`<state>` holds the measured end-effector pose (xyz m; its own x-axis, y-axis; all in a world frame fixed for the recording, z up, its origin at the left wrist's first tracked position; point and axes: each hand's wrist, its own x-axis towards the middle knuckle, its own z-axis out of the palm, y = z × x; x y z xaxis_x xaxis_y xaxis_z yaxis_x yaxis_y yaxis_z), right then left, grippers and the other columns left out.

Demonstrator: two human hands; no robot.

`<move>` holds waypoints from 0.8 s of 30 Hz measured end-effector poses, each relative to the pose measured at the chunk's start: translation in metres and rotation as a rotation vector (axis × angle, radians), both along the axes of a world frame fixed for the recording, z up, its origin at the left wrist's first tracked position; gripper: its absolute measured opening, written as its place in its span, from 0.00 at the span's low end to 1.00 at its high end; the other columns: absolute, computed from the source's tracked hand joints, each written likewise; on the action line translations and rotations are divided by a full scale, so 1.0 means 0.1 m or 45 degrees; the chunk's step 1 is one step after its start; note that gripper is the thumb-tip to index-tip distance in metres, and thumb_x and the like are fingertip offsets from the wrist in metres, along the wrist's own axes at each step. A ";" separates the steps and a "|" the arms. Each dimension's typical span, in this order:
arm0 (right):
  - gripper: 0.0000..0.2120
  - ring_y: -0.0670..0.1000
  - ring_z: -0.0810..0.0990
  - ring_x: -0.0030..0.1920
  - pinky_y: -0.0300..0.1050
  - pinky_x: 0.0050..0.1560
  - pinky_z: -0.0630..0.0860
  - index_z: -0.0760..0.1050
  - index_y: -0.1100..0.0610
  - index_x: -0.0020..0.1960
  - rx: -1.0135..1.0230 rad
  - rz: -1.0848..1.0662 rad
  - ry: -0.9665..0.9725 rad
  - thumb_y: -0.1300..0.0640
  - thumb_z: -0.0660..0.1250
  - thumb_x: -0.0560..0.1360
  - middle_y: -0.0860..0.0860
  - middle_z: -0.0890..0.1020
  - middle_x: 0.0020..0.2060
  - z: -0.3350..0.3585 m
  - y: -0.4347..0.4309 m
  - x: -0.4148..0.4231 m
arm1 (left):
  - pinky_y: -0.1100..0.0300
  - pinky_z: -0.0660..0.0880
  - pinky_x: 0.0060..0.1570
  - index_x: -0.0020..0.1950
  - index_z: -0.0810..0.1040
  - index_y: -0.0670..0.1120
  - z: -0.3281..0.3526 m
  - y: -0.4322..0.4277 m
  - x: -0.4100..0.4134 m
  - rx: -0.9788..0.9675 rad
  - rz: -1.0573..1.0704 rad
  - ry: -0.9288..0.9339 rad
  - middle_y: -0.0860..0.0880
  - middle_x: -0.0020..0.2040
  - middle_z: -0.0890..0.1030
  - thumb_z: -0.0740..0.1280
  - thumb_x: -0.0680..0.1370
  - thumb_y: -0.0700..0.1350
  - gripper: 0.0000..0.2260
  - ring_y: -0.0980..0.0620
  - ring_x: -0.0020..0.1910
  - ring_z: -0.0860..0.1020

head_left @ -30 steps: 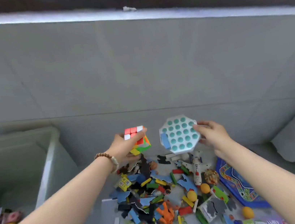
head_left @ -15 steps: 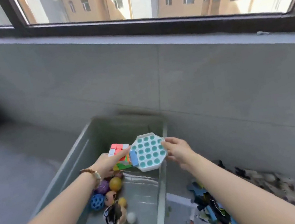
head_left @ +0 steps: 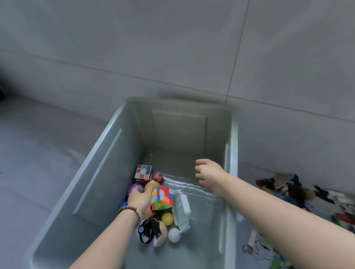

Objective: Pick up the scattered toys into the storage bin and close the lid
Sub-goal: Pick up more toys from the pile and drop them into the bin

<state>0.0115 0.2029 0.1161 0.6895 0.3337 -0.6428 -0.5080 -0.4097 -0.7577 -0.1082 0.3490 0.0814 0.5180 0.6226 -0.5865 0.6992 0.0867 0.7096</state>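
Left hand (head_left: 140, 199): fingers and thumb wrapped round the multicoloured puzzle cube (head_left: 162, 197), now lowered deep inside the storage bin (head_left: 108, 167); half a second ago the same hand carried it at rim height.

Right hand (head_left: 209, 172): fingers spread and relaxed, holding nothing, poised above the bin's interior near its right wall. The octagonal pop-bubble board (head_left: 182, 211) that it carried a moment earlier has left its grasp and stands on edge on the bin floor, just beside the cube.

Surrounding contents: a second cube (head_left: 143, 172) lies further in, with several balls (head_left: 167, 218) and small figures clustered beneath the left wrist.

Outside the bin: the scattered toys (head_left: 318, 203) remain heaped on the floor (head_left: 18, 179) to the right, against the tiled wall (head_left: 182, 42). No lid is in view.

Reading: one of the two items is delivered and the other appears about to be let go. Judged from the heap, most of the collecting is outstanding, and closing the lid lies well ahead.
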 end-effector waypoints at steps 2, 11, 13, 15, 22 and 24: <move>0.21 0.55 0.72 0.65 0.47 0.62 0.71 0.62 0.57 0.72 0.110 0.039 0.036 0.61 0.58 0.80 0.57 0.71 0.65 0.24 -0.10 0.06 | 0.54 0.70 0.56 0.53 0.75 0.40 0.11 0.00 0.04 0.097 -0.056 -0.037 0.43 0.52 0.79 0.62 0.77 0.56 0.19 0.45 0.50 0.76; 0.30 0.51 0.69 0.68 0.41 0.60 0.67 0.61 0.55 0.73 -0.193 0.305 -0.621 0.54 0.69 0.75 0.53 0.68 0.70 1.39 -1.41 0.46 | 0.54 0.67 0.66 0.70 0.67 0.44 1.34 -0.57 0.51 0.453 -0.433 -0.363 0.46 0.67 0.73 0.62 0.78 0.56 0.25 0.49 0.65 0.71; 0.31 0.52 0.70 0.67 0.41 0.61 0.66 0.61 0.56 0.73 -0.341 0.292 -0.705 0.55 0.70 0.73 0.54 0.67 0.70 1.47 -1.90 0.53 | 0.56 0.66 0.66 0.69 0.68 0.44 1.56 -0.88 0.67 0.553 -0.580 -0.429 0.47 0.67 0.73 0.62 0.78 0.56 0.24 0.49 0.66 0.71; 0.32 0.53 0.68 0.69 0.43 0.65 0.65 0.61 0.57 0.73 -0.476 0.293 -0.731 0.54 0.70 0.73 0.54 0.66 0.71 1.44 -2.41 0.54 | 0.57 0.66 0.66 0.69 0.68 0.44 1.65 -1.25 0.84 0.643 -0.733 -0.453 0.48 0.67 0.72 0.62 0.78 0.56 0.24 0.50 0.67 0.70; 0.34 0.54 0.63 0.72 0.45 0.69 0.62 0.58 0.58 0.74 -0.769 0.242 -0.520 0.51 0.69 0.74 0.54 0.63 0.73 0.75 -3.94 0.48 | 0.52 0.65 0.68 0.70 0.67 0.46 1.08 -2.55 1.37 0.752 -1.305 -0.199 0.46 0.69 0.69 0.59 0.78 0.59 0.25 0.46 0.69 0.66; 0.34 0.54 0.64 0.72 0.43 0.68 0.62 0.59 0.59 0.73 -0.773 0.169 -0.457 0.54 0.70 0.73 0.56 0.64 0.73 0.43 -4.29 0.46 | 0.52 0.65 0.68 0.70 0.66 0.46 0.78 -2.86 1.50 0.683 -1.391 -0.107 0.46 0.70 0.69 0.58 0.78 0.59 0.25 0.46 0.69 0.67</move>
